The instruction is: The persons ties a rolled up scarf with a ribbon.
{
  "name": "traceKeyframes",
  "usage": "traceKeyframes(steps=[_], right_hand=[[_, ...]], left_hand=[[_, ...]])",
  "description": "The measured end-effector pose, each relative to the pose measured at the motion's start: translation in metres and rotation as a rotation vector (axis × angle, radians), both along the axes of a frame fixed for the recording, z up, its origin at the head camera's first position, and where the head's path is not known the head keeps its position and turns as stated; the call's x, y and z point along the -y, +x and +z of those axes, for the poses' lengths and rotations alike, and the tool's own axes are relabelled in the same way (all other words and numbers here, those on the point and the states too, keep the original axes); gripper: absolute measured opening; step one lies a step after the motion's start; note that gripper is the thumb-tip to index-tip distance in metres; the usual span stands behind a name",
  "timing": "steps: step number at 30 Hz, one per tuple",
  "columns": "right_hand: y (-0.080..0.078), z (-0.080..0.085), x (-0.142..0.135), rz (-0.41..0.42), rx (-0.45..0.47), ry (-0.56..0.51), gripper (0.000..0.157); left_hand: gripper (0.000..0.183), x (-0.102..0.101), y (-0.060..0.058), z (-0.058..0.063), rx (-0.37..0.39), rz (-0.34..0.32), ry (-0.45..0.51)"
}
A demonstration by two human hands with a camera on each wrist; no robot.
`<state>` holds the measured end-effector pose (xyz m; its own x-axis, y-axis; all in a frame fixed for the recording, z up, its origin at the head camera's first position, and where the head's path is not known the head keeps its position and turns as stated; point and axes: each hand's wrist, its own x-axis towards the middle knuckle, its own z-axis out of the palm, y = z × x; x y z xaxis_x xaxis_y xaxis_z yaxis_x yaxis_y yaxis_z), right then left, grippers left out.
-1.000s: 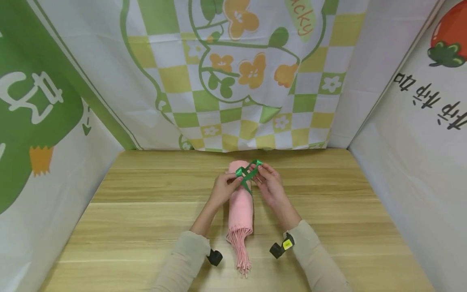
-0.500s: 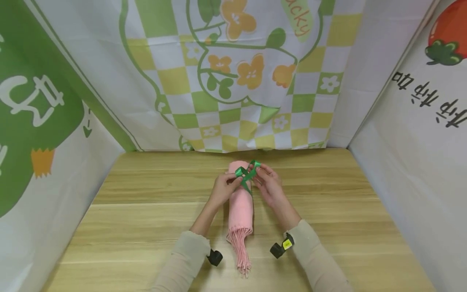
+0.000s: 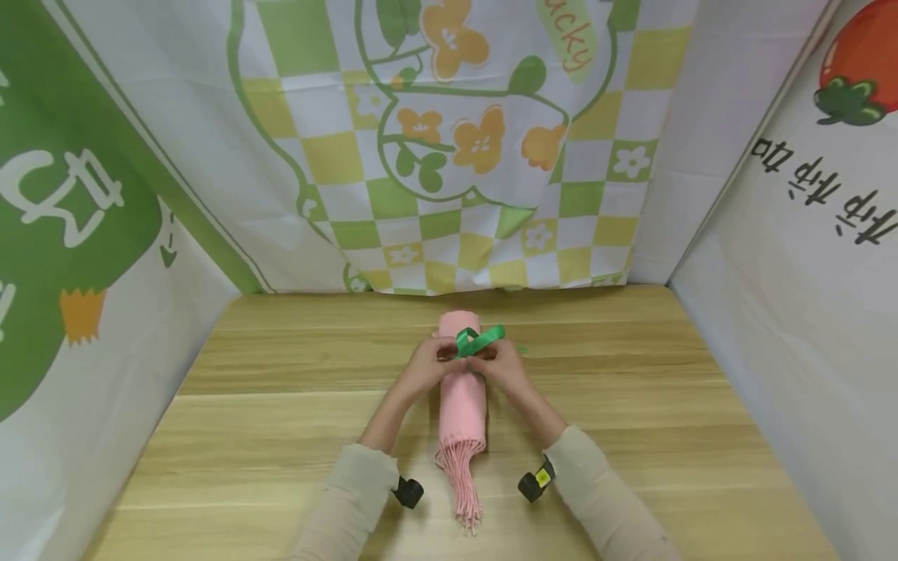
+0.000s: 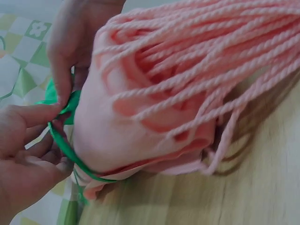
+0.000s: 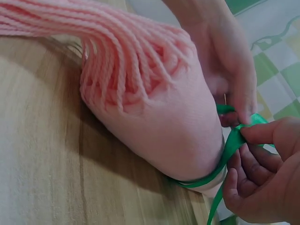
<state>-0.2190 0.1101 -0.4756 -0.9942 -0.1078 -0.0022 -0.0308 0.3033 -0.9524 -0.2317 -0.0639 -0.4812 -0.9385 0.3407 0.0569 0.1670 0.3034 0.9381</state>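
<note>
A rolled pink scarf (image 3: 463, 405) with a twisted fringe (image 3: 461, 483) lies lengthwise on the wooden table, fringe end nearest me. Round its upper part runs a green satin ribbon (image 3: 484, 338), with loops standing up over the roll. My left hand (image 3: 426, 366) pinches the ribbon from the left between thumb and fingertips. From the other side my right hand (image 3: 503, 368) pinches it too, the two thumbs meeting over the scarf. In the right wrist view a loose ribbon tail (image 5: 215, 206) hangs beside the roll. The knot area is mostly hidden behind the fingers.
The wooden table (image 3: 295, 436) stretches out on both sides of the scarf. A checked, flowered cloth (image 3: 484, 226) hangs behind its far edge. Printed white panels stand at left and right. Each wrist carries a small black camera (image 3: 408, 492).
My right hand has come down and inward from holding a loop out to the right. Both hands now meet at the ribbon's middle. The scarf has stayed in place.
</note>
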Motion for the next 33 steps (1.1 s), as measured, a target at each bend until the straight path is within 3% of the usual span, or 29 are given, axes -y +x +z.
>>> traceKeyframes(steps=[2,5,8,14,23,30,33], right_hand=[[-0.001,0.000,-0.002,-0.020,0.013,0.035,0.017],[-0.002,0.001,-0.004,-0.033,0.034,0.050,0.016],[-0.004,0.004,-0.006,-0.017,0.057,-0.018,0.016],[-0.006,0.007,-0.007,-0.020,0.069,-0.182,0.014],[-0.006,0.013,-0.002,-0.101,0.028,-0.262,0.022],[-0.009,0.009,-0.005,-0.249,0.009,-0.326,0.018],[-0.010,0.008,-0.009,-0.303,0.012,-0.357,0.016]], left_hand=[[0.023,0.002,0.001,0.002,0.007,-0.017,-0.031],[0.023,0.004,0.002,0.003,-0.036,0.026,-0.057],[0.018,0.006,0.001,0.005,-0.073,0.105,-0.062],[0.014,0.007,0.002,0.009,-0.054,0.196,-0.003],[0.016,0.003,0.006,0.015,-0.018,0.247,0.091],[0.020,0.011,0.008,0.008,0.083,0.490,0.323],[0.021,0.015,0.009,0.006,0.111,0.551,0.391]])
